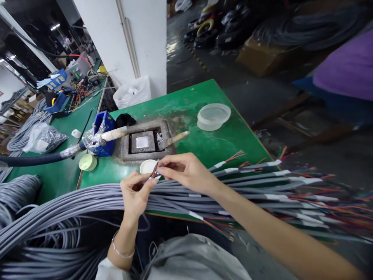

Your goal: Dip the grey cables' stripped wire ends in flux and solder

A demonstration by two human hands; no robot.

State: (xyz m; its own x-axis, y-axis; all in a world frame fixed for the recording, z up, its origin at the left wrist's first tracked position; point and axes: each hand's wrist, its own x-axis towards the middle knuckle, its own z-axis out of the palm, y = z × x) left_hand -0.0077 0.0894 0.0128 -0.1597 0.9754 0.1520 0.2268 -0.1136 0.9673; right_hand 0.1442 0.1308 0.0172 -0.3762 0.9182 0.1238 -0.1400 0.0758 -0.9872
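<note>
My left hand (136,192) and my right hand (186,171) meet over a thick bundle of grey cables (87,206) lying across the near edge of the green table (186,101). Both hands pinch the thin coloured wires (155,170) that stick out of one cable's stripped end. My left hand grips that cable just below the wires, and my right fingertips pinch the wire tips from the right. Just behind the hands sits a small white lid (147,166), and behind that a grey metal solder pot (144,142) set in the table.
A grey hose with a foil-wrapped nozzle (58,153) reaches toward the pot from the left. A blue bin (105,128), a pale round lid (88,162) and a clear plastic tub (213,116) stand on the table. Stripped cable ends (291,194) fan out right. A person in purple (346,66) is at far right.
</note>
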